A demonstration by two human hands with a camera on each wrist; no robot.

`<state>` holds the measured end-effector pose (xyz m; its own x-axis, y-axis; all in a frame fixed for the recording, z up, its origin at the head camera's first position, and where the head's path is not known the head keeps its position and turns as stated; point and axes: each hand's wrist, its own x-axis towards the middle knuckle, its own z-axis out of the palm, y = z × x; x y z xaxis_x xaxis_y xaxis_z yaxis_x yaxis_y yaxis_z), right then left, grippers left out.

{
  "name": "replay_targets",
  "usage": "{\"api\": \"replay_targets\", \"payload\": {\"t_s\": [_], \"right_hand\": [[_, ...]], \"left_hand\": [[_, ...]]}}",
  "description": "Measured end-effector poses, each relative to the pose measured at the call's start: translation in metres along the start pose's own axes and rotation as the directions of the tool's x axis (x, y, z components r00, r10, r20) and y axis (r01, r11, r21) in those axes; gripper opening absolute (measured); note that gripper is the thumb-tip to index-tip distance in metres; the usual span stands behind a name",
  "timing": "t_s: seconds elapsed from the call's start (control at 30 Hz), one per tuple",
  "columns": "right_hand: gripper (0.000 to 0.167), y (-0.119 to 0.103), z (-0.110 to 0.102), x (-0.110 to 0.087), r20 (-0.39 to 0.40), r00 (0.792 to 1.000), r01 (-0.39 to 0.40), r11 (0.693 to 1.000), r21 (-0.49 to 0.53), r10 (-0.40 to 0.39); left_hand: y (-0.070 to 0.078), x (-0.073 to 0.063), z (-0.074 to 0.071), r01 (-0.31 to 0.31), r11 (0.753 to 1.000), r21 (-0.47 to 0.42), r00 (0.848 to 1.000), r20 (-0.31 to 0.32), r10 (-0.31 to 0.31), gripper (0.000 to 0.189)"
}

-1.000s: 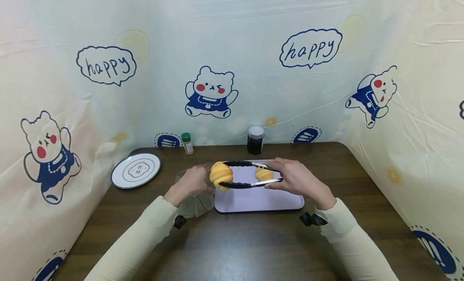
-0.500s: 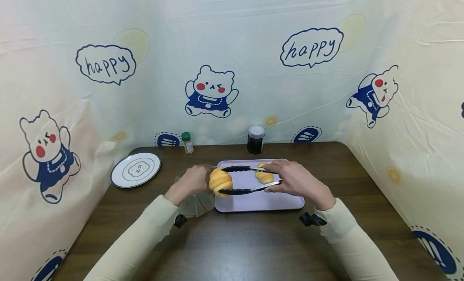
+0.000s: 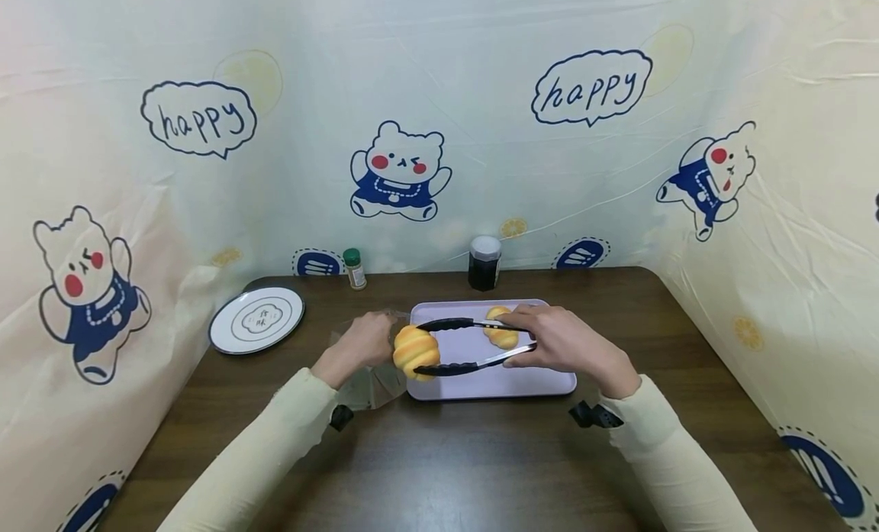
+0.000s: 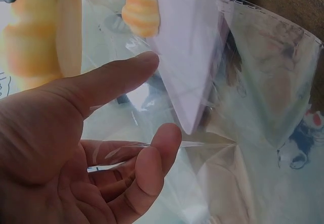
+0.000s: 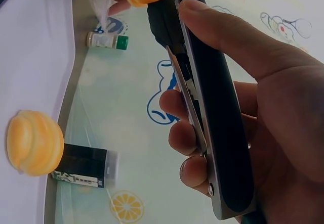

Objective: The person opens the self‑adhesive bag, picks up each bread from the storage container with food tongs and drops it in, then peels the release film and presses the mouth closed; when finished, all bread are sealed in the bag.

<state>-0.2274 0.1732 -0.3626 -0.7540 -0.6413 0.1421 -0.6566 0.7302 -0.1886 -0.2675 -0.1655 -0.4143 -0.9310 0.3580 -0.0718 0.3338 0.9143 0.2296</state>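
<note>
My right hand [image 3: 566, 341] grips metal tongs [image 3: 504, 356] with black tips, and a striped yellow-orange bread roll [image 3: 415, 350] sits between those tips. Beside it, my left hand [image 3: 367, 341] holds a clear plastic bag [image 3: 371, 387]. Seen from the left wrist, the bag's film [image 4: 273, 82] passes between curled fingers while the thumb lies extended; the roll is close to the thumb. A second bread roll [image 3: 500, 337] lies on the lilac tray [image 3: 494, 385], below the tongs. Whether the held roll is inside the bag's mouth, I cannot tell.
A white plate [image 3: 233, 330] with a dark rim lies at the table's left. Toward the back stand a small green-capped bottle [image 3: 355, 271] and a dark jar with a pale lid [image 3: 484, 266]. A printed curtain [image 3: 481, 173] surrounds the wooden table [image 3: 446, 456].
The tongs and their bread roll have come lower and slightly left, alongside the left hand. The left hand, the bag and the roll on the tray have hardly moved.
</note>
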Motion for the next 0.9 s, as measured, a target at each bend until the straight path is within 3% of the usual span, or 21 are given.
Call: {"api": "replay_targets", "payload": {"t_s": [0.13,0.37,0.57,0.9], "right_hand": [[0.067,0.001,0.000,0.000,0.001,1.000,0.005,1.000,0.005,-0.005],[0.067,0.002,0.004,0.005,-0.008,0.999,-0.040,0.999,-0.015,0.040],[0.068,0.003,0.009,0.010,-0.004,0.998,-0.068,0.997,-0.035,0.068],[0.067,0.004,0.010,0.011,-0.014,0.997,-0.073,0.997,-0.018,0.073]], "left_hand": [[0.000,0.001,-0.002,0.018,1.000,-0.023,0.999,0.033,-0.017,0.051],[0.003,0.000,0.000,-0.028,1.000,0.004,1.000,0.006,0.028,0.056],[0.006,0.001,0.002,-0.005,1.000,0.006,1.000,0.014,0.005,0.057],[0.006,0.000,0.002,-0.008,1.000,0.019,1.000,0.020,0.008,0.091]]}}
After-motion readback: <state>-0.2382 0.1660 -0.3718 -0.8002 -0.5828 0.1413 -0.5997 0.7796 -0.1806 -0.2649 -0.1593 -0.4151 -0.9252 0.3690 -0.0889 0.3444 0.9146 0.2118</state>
